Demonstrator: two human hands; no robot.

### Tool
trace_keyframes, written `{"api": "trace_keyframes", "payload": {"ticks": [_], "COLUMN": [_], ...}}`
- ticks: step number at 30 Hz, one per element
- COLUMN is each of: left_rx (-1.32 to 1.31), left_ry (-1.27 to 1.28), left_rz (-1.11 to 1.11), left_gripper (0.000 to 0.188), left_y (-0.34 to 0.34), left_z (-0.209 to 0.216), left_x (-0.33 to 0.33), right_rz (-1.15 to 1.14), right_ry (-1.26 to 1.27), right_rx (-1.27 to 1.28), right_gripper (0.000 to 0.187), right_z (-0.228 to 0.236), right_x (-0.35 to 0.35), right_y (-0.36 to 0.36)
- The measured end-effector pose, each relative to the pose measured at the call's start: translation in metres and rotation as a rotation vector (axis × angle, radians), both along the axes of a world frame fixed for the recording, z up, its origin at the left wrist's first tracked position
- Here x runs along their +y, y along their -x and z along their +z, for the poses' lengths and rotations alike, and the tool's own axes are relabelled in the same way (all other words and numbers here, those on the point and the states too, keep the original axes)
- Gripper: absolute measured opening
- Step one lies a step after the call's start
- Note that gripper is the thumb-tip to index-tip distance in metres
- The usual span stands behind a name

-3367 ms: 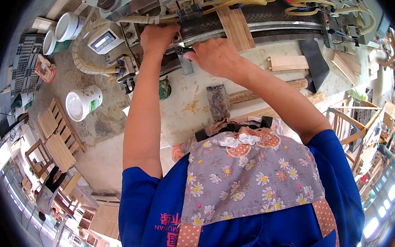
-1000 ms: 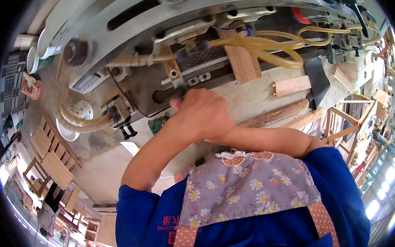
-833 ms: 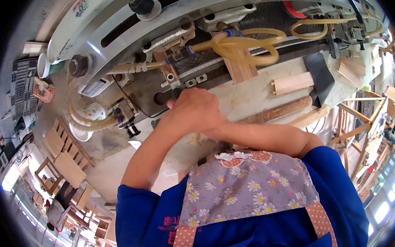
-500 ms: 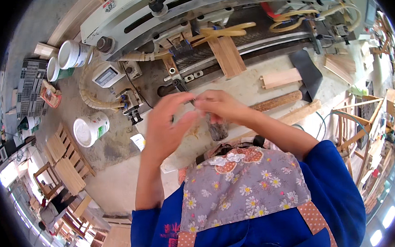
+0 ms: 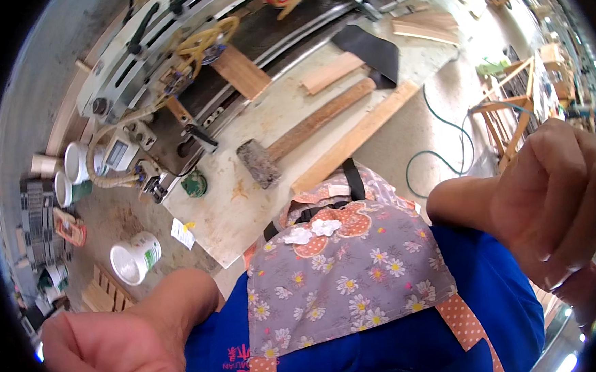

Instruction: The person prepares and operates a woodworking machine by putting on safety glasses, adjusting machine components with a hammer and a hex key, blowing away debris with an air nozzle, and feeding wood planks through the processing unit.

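Note:
Both of my hands are raised wide apart, close to the picture's sides. My left hand (image 5: 110,354) is at the lower left with its fingers curled in; the rim cuts off part of it. On the right, my right hand (image 5: 551,198) has its fingers bent and pressed together, and its fingertips fade into the dark rim. Whatever either hand holds, if anything, is hidden. Between them on the pale bench (image 5: 222,225) lies a mallet with a worn dark head (image 5: 259,162) and a long wooden handle (image 5: 321,120). A wooden strip (image 5: 356,136) is beside it.
A woodworking machine (image 5: 168,64) with yellow hoses spans the back, a board (image 5: 242,72) on its bed. A black sheet (image 5: 372,52), a short plank (image 5: 332,73) and a green container (image 5: 194,184) are on the bench. A white bucket (image 5: 135,257) stands left; a green hose (image 5: 439,153) curls right.
My hands have left the middle of the bench and moved apart, up to either side. The view has turned, so the machine sits farther left and the whole mallet shows.

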State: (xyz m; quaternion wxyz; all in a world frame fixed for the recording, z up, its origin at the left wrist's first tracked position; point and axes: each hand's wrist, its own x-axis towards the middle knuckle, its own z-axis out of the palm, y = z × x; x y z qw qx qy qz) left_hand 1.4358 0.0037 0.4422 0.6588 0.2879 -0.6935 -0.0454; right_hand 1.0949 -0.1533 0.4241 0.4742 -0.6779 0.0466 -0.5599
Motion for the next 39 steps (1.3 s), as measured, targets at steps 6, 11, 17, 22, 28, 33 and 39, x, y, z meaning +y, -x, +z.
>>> {"api": "trace_keyframes", "payload": {"ticks": [6,11,17,22,28,33,39], "left_rx": [-0.14,-0.15,-0.195,-0.788,-0.863,-0.581,-0.468], "left_ry": [0.015,-0.111,-0.405,-0.57,-0.623,-0.81,-0.907], "left_rz": [-0.057,-0.353,-0.516,-0.431,-0.443,-0.444,-0.321], "left_gripper": [0.023,0.018,0.014,0.029,0.038,0.03,0.034], "left_y": [0.108,0.139,0.205,0.205,0.194,0.202,0.247], "left_z": [0.003,-0.048,-0.092,-0.12,-0.127,-0.148,-0.153], "left_x": [-0.038,-0.086,-0.096,-0.098,-0.111,-0.143,-0.204], "right_rz": [-0.097,0.006,-0.58,-0.165,0.143,0.351,0.496], "right_ry": [0.127,-0.009,-0.019,-0.663,-1.101,-0.92,-1.09], "right_rx": [0.099,0.31,0.047,0.431,0.669,0.568,0.618], "right_gripper": [0.02,0.023,0.021,0.035,0.047,0.032,0.02], "right_z": [0.043,0.048,-0.033,-0.085,-0.141,-0.164,-0.186], "right_x": [0.062,0.083,0.101,0.087,0.073,0.026,-0.062], "right_y": [0.051,0.072,0.12,0.129,0.124,0.117,0.155]}}
